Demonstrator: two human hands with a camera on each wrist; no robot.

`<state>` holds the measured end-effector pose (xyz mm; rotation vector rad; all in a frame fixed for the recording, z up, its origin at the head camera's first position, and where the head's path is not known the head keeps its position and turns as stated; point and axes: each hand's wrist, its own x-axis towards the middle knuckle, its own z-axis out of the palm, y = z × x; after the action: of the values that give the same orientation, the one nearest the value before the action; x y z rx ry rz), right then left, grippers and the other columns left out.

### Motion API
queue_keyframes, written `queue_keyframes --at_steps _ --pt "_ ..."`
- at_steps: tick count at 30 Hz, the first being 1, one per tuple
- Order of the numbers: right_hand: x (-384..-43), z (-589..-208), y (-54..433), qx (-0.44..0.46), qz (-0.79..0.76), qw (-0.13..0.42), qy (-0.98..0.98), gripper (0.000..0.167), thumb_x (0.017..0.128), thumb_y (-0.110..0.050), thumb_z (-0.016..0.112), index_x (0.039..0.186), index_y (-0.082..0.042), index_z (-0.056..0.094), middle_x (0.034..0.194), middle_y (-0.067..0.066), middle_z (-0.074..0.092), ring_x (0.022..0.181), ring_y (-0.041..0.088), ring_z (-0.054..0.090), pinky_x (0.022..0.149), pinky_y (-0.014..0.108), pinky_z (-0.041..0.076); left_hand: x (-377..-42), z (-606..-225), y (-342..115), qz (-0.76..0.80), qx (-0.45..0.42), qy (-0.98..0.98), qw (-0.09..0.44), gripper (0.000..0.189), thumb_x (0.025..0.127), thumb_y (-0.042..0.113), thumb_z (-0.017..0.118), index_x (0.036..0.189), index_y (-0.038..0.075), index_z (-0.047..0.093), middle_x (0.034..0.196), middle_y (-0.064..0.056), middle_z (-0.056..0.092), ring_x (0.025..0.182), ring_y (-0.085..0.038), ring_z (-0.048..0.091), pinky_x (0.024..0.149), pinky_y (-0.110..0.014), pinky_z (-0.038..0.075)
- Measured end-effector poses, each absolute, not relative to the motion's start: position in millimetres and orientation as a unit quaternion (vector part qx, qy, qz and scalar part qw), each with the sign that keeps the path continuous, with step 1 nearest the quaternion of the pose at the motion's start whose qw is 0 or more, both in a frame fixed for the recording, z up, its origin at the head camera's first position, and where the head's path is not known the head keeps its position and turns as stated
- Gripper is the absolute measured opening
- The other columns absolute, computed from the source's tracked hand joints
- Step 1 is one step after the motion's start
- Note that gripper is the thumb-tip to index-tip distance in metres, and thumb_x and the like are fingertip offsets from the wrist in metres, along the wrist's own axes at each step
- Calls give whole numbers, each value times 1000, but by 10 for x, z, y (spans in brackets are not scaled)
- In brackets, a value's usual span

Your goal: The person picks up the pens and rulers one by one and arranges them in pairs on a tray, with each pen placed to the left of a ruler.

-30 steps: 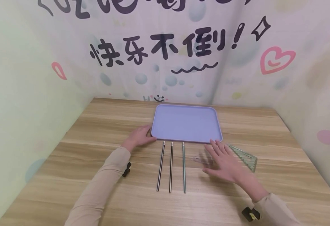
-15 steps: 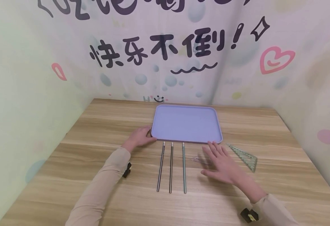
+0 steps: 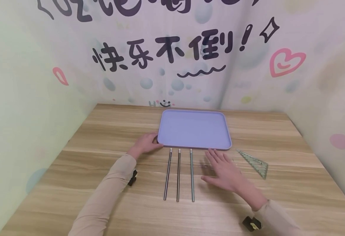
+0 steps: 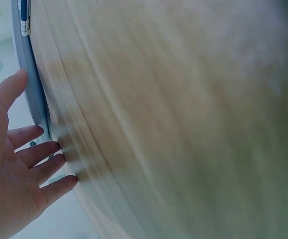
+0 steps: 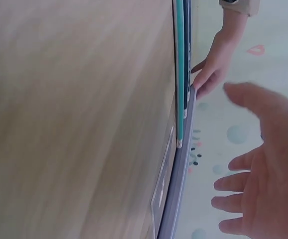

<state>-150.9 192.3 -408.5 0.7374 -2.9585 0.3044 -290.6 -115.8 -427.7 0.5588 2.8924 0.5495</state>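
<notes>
Centrally placed on the wood-grained bench [image 3: 137,213], a lilac rectangular tray [image 3: 196,128] with a low raised rim lies flat near the backdrop, its long side toward the person. The left hand [image 3: 146,143] is at the tray's near-left corner, thumb at the near edge and fingers at the left side; in the left wrist view the digits are extended and spread rather than curled about the rim. The right hand [image 3: 225,172], palm down, has its fingers straight and slightly parted, the tips directed at the near edge toward the right corner; whether they touch the rim cannot be told.

Between the hands lie three pencils side by side, their tipped ends just short of the tray: a dark pencil [image 3: 168,173] at left, slightly slanted, a black pencil [image 3: 178,175] in the middle, and a teal pencil [image 3: 192,175] at right. A clear flat piece [image 5: 162,194], apparently a drafting tool though mostly hidden by the right hand in the head view, lies beside the tray's near edge. Farther right rests a green translucent set square [image 3: 256,164]. Behind, a pale backdrop [image 3: 125,90] bears dark Chinese characters [image 3: 169,49] and a pink heart outline [image 3: 274,65].
</notes>
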Motion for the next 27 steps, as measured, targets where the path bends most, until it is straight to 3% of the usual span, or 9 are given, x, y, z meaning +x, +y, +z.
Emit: queue_keyframes --at_steps 6,16,23,27 --pt "-1505 -4084 1751 225 113 50 -967 75 86 -36 67 140 8 38 145 28 39 133 46 38 110 62 30 -2903 -4267 -1150 178 186 963 75 64 90 40 62 140 4 45 140 -18 51 129 -34 48 111 -45 38" --pt "-1458 -4071 1558 199 172 59 -963 73 83 -30 71 137 8 41 135 29 50 121 46 51 103 60 39 -2897 -4270 -1155 187 190 961 75 65 90 39 62 141 3 44 141 -18 49 131 -35 46 112 -46 36" --pt "-1404 -4047 1409 171 199 34 -964 77 80 -36 73 137 7 43 132 28 53 119 44 53 100 55 46 -2898 -4268 -1158 189 191 960 73 63 90 38 62 140 3 45 140 -18 51 130 -35 47 111 -46 37" --pt "-1378 -4046 1313 177 188 36 -965 71 77 -37 75 128 8 51 118 24 61 103 37 61 84 48 56 -2895 -4263 -1162 191 192 960 74 63 90 38 62 139 2 45 140 -19 50 130 -35 47 112 -47 36"
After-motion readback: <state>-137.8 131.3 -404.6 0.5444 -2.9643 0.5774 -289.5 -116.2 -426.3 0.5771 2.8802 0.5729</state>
